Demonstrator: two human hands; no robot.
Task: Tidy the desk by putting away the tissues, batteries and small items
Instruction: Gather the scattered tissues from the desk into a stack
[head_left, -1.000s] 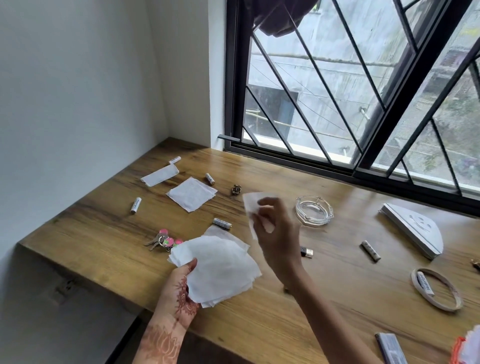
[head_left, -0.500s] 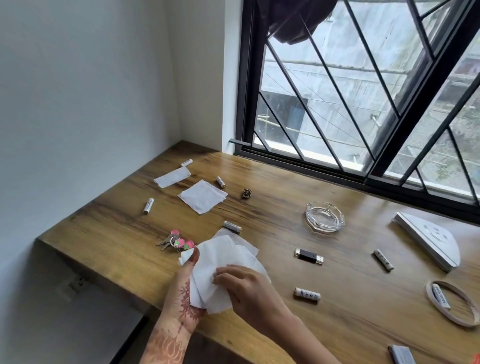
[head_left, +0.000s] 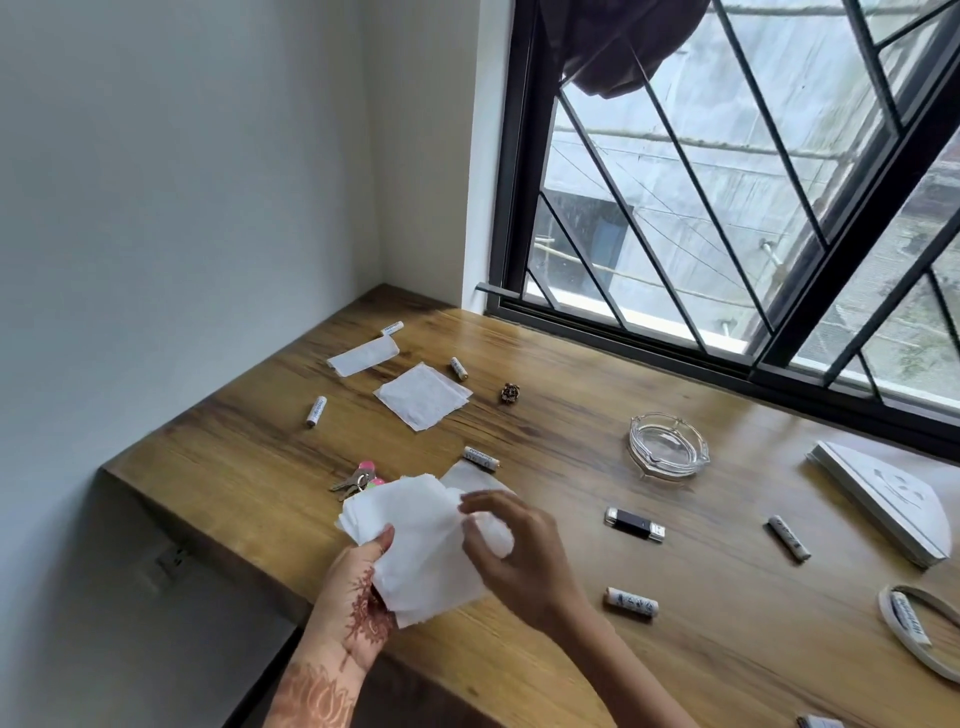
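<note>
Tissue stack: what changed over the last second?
The right hand brought its single tissue down onto the tissue stack and now pinches the stack's edge. The left hand kept holding the stack; batteries, keys and ashtray lie unmoved on the desk.

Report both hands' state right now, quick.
Left hand: grips the stack of tissues, thumb on top.
Right hand: fingers curled, pinching the top tissue of that stack.

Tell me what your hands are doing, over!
Left hand holds tissue stack. Right hand pinches its edge. More tissues, batteries loose on desk. Keys beside stack.
</note>
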